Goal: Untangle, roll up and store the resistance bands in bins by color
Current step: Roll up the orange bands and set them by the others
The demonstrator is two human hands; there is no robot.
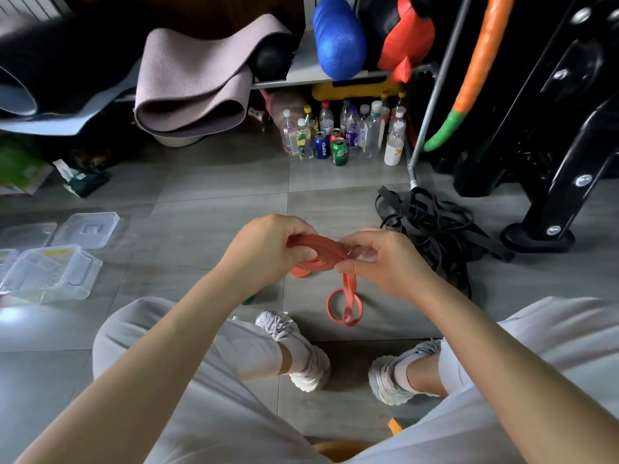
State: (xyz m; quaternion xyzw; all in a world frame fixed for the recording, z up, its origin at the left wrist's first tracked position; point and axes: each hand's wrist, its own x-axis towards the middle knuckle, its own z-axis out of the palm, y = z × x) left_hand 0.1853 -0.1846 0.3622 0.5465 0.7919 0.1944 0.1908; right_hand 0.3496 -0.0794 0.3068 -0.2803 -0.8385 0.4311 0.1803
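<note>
Both hands hold a red resistance band [321, 254] above the grey floor. My left hand [264, 249] grips the flat rolled coil of it. My right hand [385, 259] pinches the loose strand beside the coil. The band's free tail [346, 303] hangs down and ends in loops just over the floor. A tangled pile of black bands [435, 229] lies on the floor to the right, past my right hand. Clear plastic bins [50, 274] and their lids [87, 229] sit on the floor at the left.
Bottles and cans [341, 135] stand under a metal shelf at the back. Folded mats [187, 85] and a blue foam roller [338, 35] rest above. A black machine base [536, 236] stands at the right. My knees and shoes [301, 349] are below my hands.
</note>
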